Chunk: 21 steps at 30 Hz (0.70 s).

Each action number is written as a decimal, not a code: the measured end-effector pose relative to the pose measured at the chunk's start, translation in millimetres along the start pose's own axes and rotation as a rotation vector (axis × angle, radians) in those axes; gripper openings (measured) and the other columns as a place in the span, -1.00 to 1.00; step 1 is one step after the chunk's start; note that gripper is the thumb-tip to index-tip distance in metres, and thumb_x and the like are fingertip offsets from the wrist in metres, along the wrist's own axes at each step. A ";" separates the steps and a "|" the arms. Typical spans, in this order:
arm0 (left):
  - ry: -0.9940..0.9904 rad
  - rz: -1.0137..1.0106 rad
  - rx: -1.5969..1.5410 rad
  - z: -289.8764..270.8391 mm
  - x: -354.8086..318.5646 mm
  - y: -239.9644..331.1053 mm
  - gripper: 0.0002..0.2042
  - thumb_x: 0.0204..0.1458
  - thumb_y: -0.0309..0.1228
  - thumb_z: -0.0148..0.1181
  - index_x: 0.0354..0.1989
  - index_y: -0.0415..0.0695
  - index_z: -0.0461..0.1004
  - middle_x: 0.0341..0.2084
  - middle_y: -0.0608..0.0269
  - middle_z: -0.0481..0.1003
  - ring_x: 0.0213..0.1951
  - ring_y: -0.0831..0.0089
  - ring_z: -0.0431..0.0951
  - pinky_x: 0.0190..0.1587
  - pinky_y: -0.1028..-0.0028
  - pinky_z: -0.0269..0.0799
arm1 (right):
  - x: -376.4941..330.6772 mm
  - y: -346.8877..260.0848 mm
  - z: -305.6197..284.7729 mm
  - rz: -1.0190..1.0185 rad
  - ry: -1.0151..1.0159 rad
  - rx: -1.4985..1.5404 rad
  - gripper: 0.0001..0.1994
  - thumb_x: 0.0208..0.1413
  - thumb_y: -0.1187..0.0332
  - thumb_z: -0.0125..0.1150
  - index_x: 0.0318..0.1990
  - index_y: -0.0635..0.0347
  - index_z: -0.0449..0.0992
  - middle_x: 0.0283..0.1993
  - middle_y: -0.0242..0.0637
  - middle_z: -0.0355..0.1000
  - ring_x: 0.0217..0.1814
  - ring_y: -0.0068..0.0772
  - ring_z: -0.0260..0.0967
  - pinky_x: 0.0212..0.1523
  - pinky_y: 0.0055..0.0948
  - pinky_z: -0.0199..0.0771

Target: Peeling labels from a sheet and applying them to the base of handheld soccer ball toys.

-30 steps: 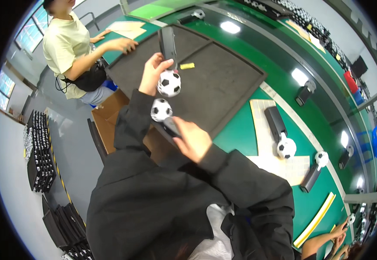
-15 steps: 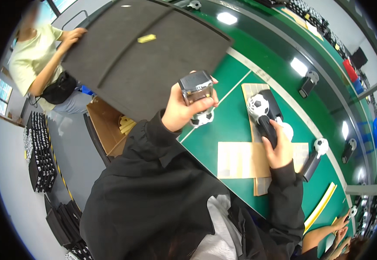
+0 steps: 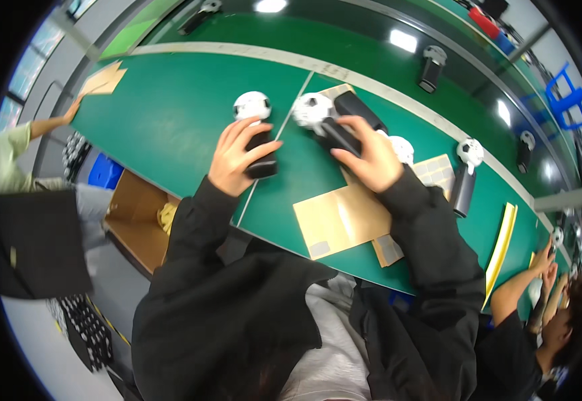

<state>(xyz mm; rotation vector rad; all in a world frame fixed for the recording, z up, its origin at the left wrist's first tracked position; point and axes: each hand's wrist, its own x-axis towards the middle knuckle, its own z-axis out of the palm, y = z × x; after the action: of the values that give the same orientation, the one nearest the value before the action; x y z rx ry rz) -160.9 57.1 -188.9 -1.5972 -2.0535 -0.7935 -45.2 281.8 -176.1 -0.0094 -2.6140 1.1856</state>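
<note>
My left hand (image 3: 241, 157) is closed around the black body of a soccer-ball trophy (image 3: 251, 107), whose black-and-white ball points away from me over the green table (image 3: 171, 127). To its right, my right hand (image 3: 373, 157) grips the black body of a second soccer-ball trophy (image 3: 314, 111), its ball tilted toward the far left and slightly blurred. Under and behind that hand lies another soccer-ball trophy (image 3: 400, 149), partly hidden. Tan cardboard sheets with grey squares (image 3: 344, 217) lie crossed beneath my right hand and forearm.
A further trophy (image 3: 463, 187) and a yellow strip (image 3: 500, 254) lie to the right. Beyond the pale table edge, trophies (image 3: 431, 69) stand on a green belt. An open cardboard box (image 3: 134, 220) sits left below the table. Co-workers are at far left and lower right.
My left hand has lowered its trophy from a raised, base-up tilt to the table. The right-hand trophy has shifted. The large black board has moved off the table to the lower left. My view has turned.
</note>
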 end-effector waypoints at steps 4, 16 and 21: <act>0.035 -0.058 0.003 5.1 -22.8 -1.9 -0.63 -0.44 -0.48 0.21 -0.29 -0.09 0.47 -0.13 0.13 0.36 -0.07 0.18 0.36 -0.02 0.29 0.23 | 49.8 -8.6 42.4 -0.079 0.044 -0.210 -0.58 -0.19 0.39 0.15 -0.10 0.16 0.22 -0.32 -0.05 0.42 -0.37 -0.05 0.40 -0.38 -0.30 0.36; 0.367 -0.199 -0.302 13.0 -28.8 -0.6 -0.65 -0.38 -0.49 0.27 -0.29 -0.15 0.42 -0.15 0.12 0.38 -0.09 0.19 0.38 -0.04 0.26 0.26 | 33.5 -5.3 23.6 -0.206 0.255 -0.553 -0.66 -0.26 0.42 0.20 -0.22 0.13 0.36 -0.21 -0.28 0.32 -0.22 -0.25 0.31 -0.22 -0.44 0.34; 0.129 -0.114 -0.173 9.6 -19.2 2.3 -0.66 -0.39 -0.44 0.28 -0.33 -0.15 0.41 -0.17 0.16 0.37 -0.10 0.19 0.38 -0.01 0.24 0.22 | -48.2 40.3 -94.5 0.278 0.449 -0.631 -0.67 -0.17 0.35 0.21 -0.18 0.19 0.39 -0.28 -0.31 0.38 -0.26 -0.37 0.33 -0.27 -0.49 0.35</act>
<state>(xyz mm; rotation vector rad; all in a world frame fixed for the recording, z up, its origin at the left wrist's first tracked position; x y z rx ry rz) -153.7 49.9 -208.0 -1.4837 -2.0447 -1.1127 20.4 372.7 -158.1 -0.6905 -2.4932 0.3128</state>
